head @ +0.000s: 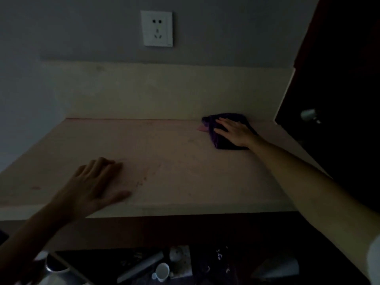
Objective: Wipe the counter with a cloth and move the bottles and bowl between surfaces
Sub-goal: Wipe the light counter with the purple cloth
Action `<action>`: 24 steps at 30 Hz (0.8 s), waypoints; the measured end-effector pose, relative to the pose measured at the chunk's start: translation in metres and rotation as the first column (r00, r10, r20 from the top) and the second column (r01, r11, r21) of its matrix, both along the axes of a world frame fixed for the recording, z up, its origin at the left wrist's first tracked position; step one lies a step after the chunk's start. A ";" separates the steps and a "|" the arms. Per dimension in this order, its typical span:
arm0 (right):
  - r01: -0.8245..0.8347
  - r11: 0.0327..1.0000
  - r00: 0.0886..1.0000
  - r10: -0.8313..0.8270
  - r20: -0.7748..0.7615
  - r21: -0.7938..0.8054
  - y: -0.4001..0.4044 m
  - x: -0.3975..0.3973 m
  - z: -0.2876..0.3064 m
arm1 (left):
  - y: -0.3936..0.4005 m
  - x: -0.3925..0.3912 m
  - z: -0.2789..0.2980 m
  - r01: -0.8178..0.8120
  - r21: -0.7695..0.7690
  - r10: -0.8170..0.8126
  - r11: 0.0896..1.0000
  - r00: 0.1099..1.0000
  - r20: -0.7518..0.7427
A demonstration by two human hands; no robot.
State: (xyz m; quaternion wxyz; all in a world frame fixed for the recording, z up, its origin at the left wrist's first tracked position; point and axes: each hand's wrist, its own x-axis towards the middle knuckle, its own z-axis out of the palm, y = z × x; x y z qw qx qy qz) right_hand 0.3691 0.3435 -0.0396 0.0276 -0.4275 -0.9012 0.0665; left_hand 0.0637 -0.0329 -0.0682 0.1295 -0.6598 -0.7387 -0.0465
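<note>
A dark purple cloth lies at the far right of the pale counter, close to the backsplash. My right hand presses flat on the cloth with its fingers straight. My left hand rests flat on the counter near the front left edge, fingers spread, holding nothing. A small pink patch shows at the cloth's left edge. The room is dim. No bottles stand on the counter.
A white wall socket sits above the backsplash. A dark door with a metal handle stands at the right. Below the counter's front edge lie a white cup, a long grey object and other dim clutter.
</note>
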 end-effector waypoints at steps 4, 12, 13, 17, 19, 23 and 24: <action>0.240 0.971 0.970 -0.240 0.027 -0.003 0.013 0.073 0.002 | -0.001 0.001 -0.001 -0.005 -0.001 0.005 1.000 1.000 -0.008; 0.376 0.926 0.925 -0.377 0.050 0.017 -0.011 0.121 0.001 | 0.002 -0.005 -0.006 -0.016 -0.016 0.016 1.000 1.000 0.007; 0.387 0.922 0.920 -0.388 0.051 0.021 -0.014 0.122 0.000 | 0.003 -0.004 -0.005 -0.008 -0.020 0.008 1.000 1.000 0.002; 0.415 0.910 0.908 -0.416 0.059 0.022 -0.026 0.116 -0.006 | 0.000 0.003 0.002 0.062 -0.024 -0.062 0.998 0.998 -0.019; 0.425 0.905 0.903 -0.426 0.059 0.027 -0.036 0.105 -0.010 | -0.002 0.004 0.006 0.089 -0.011 -0.089 0.996 0.996 -0.019; 0.367 0.930 0.929 -0.367 0.057 0.005 -0.068 0.046 -0.009 | -0.005 0.004 0.008 0.119 0.018 -0.119 0.993 0.993 0.000; 0.331 0.944 0.942 -0.330 0.056 -0.002 -0.080 0.024 -0.008 | -0.006 0.005 0.010 0.133 0.018 -0.133 0.991 0.991 0.011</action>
